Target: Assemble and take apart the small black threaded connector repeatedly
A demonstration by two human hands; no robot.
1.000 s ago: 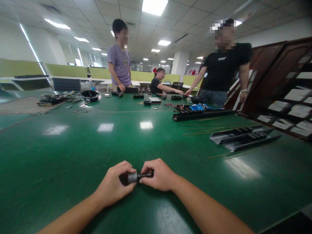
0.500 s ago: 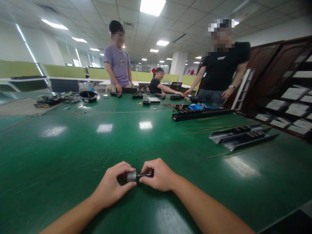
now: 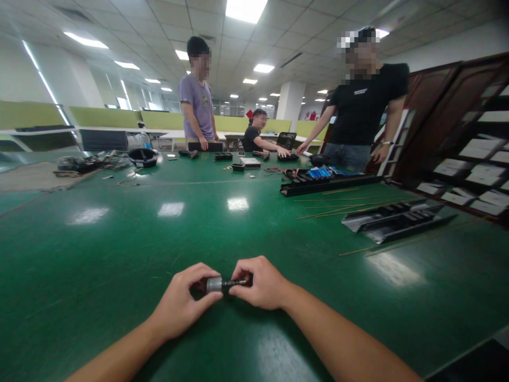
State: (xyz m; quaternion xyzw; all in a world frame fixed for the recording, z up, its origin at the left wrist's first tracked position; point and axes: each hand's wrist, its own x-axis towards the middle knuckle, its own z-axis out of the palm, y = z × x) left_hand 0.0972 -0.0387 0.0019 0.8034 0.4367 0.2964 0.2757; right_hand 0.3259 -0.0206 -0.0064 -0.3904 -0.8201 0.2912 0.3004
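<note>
Low over the green tabletop [image 3: 131, 254], my left hand [image 3: 183, 297] is closed around a short silver metal cylinder [image 3: 214, 285], thumb below and fingers above. A thin dark ridged rod [image 3: 231, 284] sticks out of the cylinder's right end, roughly level. My right hand [image 3: 260, 284] pinches the rod's far end between thumb and curled fingers, which hide its tip. The exact kind of part cannot be made out.
Black metal channels [image 3: 405, 223] and thin yellowish rods [image 3: 318, 200] lie to the right. Farther back are another long channel [image 3: 330, 185], blue packets [image 3: 319, 173], a black round container [image 3: 143, 157] and a cable pile [image 3: 85, 162]. Three people are across the table.
My hands keep nearly the same place and hold, the right one slightly higher. Across the table, the person in purple has turned, and two people's outstretched hands have moved apart.
</note>
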